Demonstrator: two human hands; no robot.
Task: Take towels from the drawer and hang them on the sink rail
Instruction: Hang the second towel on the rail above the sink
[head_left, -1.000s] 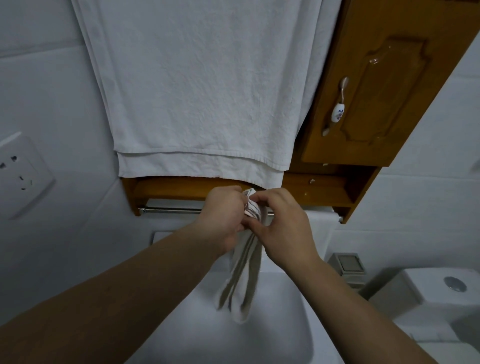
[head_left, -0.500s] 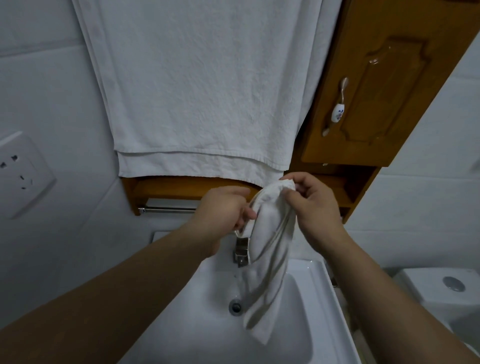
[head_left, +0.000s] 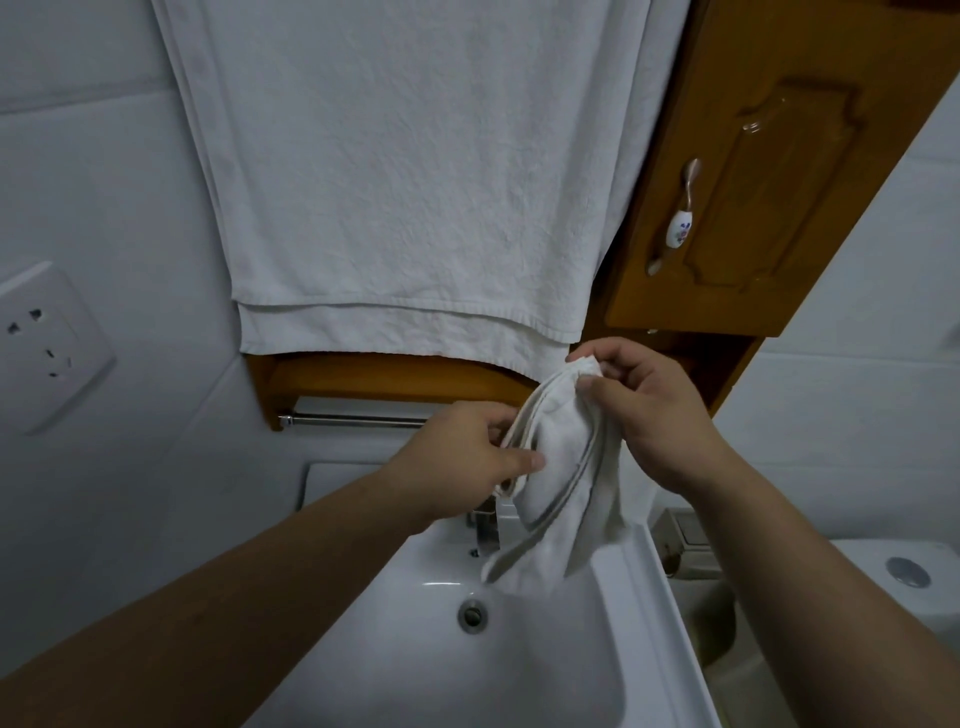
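A small white towel with thin grey stripes (head_left: 558, 478) hangs bunched between both hands above the sink (head_left: 639, 582). My right hand (head_left: 649, 415) pinches its top corner. My left hand (head_left: 467, 460) grips its left edge lower down. The chrome rail (head_left: 353, 419) runs under the wooden shelf (head_left: 384, 376), just behind my left hand; its right part is hidden by the hands and towel. The towel's lower end dangles over the basin near the tap (head_left: 485, 527).
A large white towel (head_left: 415, 176) hangs down the wall above the shelf. A wooden cabinet door (head_left: 769, 197) with a ceramic handle is at upper right. A wall socket (head_left: 44, 343) is at left, a toilet tank (head_left: 893, 577) at right.
The towel came off the rail area and was lifted to the right. My right hand rose with its top corner, my left hand shifted down its edge, and the cloth has spread wider.
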